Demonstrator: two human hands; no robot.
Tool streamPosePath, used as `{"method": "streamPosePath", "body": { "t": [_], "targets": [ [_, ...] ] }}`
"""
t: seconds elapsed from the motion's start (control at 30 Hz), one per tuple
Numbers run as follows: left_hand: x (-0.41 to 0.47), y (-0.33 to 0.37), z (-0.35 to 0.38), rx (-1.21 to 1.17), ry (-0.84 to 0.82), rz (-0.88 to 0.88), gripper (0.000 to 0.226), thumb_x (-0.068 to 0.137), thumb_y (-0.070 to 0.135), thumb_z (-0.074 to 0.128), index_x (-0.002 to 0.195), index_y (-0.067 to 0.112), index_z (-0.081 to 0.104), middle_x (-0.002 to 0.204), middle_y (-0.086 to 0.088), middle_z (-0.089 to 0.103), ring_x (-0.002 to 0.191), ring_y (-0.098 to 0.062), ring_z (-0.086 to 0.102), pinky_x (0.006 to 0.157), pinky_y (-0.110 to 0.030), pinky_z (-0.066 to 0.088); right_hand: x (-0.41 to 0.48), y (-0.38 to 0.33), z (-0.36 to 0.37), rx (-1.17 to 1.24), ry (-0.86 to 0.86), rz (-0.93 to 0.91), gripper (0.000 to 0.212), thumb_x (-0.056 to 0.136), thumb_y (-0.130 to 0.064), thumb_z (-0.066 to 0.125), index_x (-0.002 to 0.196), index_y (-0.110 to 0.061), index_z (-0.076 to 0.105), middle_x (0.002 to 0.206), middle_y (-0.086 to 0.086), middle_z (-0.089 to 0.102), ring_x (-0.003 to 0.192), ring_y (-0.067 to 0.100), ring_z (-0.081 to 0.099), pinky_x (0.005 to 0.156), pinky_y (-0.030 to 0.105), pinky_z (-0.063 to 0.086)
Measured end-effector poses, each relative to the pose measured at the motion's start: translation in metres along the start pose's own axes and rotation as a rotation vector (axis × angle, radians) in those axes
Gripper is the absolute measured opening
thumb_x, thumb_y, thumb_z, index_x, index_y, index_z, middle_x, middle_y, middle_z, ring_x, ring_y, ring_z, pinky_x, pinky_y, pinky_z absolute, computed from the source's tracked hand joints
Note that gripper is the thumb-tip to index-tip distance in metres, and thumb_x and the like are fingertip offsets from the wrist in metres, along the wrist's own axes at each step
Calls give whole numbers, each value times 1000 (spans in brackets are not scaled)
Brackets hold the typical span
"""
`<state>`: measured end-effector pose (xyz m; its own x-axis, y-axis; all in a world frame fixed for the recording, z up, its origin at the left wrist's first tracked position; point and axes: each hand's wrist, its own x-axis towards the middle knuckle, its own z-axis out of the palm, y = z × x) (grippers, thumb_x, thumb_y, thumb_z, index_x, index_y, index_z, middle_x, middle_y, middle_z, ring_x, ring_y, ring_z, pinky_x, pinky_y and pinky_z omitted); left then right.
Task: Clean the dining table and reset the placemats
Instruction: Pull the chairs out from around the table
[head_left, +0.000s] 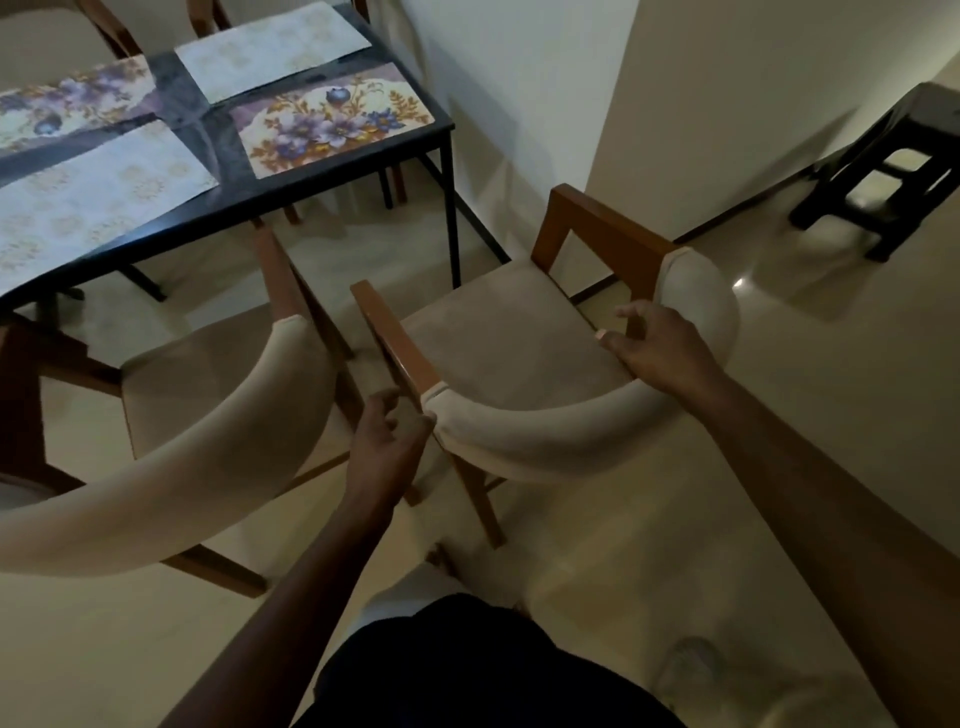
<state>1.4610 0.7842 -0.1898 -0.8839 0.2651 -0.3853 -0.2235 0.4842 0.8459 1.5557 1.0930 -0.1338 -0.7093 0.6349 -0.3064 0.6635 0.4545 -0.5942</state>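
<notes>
Up and left of both hands, the bench (221, 145) carries four placemats (332, 124) lying flat, two floral and two pale, so the resetting looks done. A second chair (208, 441) stands left of the left hand (387, 436), which holds nothing, its fingers loosely curled just beside the left end of the near chair (545, 431). The right hand (660, 348) is spread wide over the chair back's right curve. The step seems to be tucking this chair in. Next, both hands must grip the back and slide it toward the bench.
</notes>
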Motion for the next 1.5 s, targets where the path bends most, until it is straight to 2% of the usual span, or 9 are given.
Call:
{"method": "streamPosePath", "body": {
  "t": [0.27, 0.4, 0.6, 0.8, 0.97, 1.1, 1.17, 1.3, 1.5],
  "targets": [
    [38, 8, 46, -95, -35, -158, 80, 96, 36, 74, 162, 23, 30, 152, 11, 42, 135, -18, 48, 108, -43, 48, 61, 36, -40, -135, 21, 115, 67, 96, -38, 71, 154, -18, 45, 157, 13, 46, 143, 35, 45, 111, 48, 42],
    [51, 7, 68, -102, -57, -325, 83, 88, 40, 81, 153, 26, 33, 143, -3, 51, 123, -30, 59, 100, -56, 58, 89, 61, -49, -187, -26, 221, 83, 94, -38, 74, 161, -19, 29, 164, 15, 32, 148, 38, 36, 114, 53, 39],
    [50, 2, 89, -224, 15, -525, 89, 88, 32, 84, 154, 39, 24, 132, 0, 48, 106, -25, 59, 85, -56, 63, 139, 79, -63, -219, -103, 262, 97, 93, -31, 75, 166, -17, 13, 169, 16, 21, 151, 41, 30, 117, 58, 35],
    [49, 11, 117, -231, 190, -618, 111, 79, 38, 91, 160, 30, 16, 128, -6, 47, 111, -33, 56, 70, -47, 62, 192, 65, -77, -192, -140, 455, 48, 99, -29, 67, 134, -7, 42, 125, 23, 56, 121, 45, 55, 105, 56, 47],
    [49, 9, 127, -64, 374, -584, 88, 77, 44, 84, 149, 17, 42, 136, -14, 61, 106, -27, 57, 94, -49, 56, 227, 105, -76, -118, -230, 483, 79, 83, -29, 85, 148, -16, 43, 121, 21, 60, 108, 45, 61, 79, 51, 58],
    [56, 14, 130, -68, 409, -573, 86, 72, 47, 75, 148, 18, 45, 133, -10, 61, 110, -28, 60, 97, -54, 56, 237, 81, -73, -148, -157, 504, 51, 90, -18, 78, 132, -1, 55, 116, 28, 62, 108, 48, 61, 93, 59, 55],
    [61, 13, 122, -72, 414, -551, 75, 86, 38, 78, 150, 19, 44, 135, -9, 60, 112, -26, 59, 98, -53, 56, 242, 72, -65, -167, -108, 486, 24, 99, -18, 68, 109, 0, 57, 92, 24, 59, 99, 46, 60, 97, 60, 53],
    [89, 10, 99, -50, 456, -496, 66, 93, 32, 75, 149, 18, 46, 131, -6, 59, 119, -28, 60, 95, -47, 54, 247, 51, -46, -170, -93, 442, 23, 100, -19, 63, 92, 2, 60, 81, 19, 58, 88, 43, 63, 91, 56, 57],
    [133, 17, 67, -13, 482, -461, 58, 90, 29, 76, 141, 15, 51, 119, -4, 59, 107, -25, 60, 88, -48, 57, 274, 30, -25, -123, -113, 401, 24, 96, -23, 68, 93, -4, 54, 84, 15, 59, 83, 38, 62, 79, 50, 60]
  ]
}}
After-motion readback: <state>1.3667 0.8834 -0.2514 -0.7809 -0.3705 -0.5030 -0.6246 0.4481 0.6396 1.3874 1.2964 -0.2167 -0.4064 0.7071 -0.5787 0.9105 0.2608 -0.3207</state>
